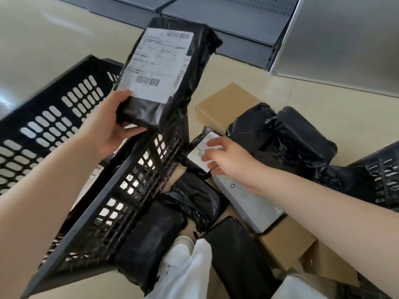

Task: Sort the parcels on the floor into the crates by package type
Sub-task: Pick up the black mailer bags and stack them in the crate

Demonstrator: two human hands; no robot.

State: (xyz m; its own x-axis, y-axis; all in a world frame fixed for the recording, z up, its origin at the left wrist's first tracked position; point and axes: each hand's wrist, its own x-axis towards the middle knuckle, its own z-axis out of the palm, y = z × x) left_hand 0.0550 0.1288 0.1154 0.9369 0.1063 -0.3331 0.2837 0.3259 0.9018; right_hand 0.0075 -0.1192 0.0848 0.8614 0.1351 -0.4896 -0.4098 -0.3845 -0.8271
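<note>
- Nearest the camera, the left forearm crosses the black crate [121,190], whose slotted wall tilts up toward the lens.
- Left hand [112,126] is clamped on the lower end of a long black bag parcel [172,67], thumb on its face by the white label [157,63], fingers curled beneath.
- That parcel is held in the air above the crate's far corner; its long axis runs up and away from the grip, so it would have to tip down and toward the left to drop into the crate.
- Right hand [224,158] has its fingers spread and loose, the tips resting on the label of a small bag [200,152] on the floor [302,100]; it has not closed on it.
- Small bag lies just beside the crate's right wall, ahead of the right hand, so that hand is clearly the nearer one.
- More black bags [194,199] and brown boxes [224,100] lie unsorted around it; a second crate [384,169] sits at far right.
</note>
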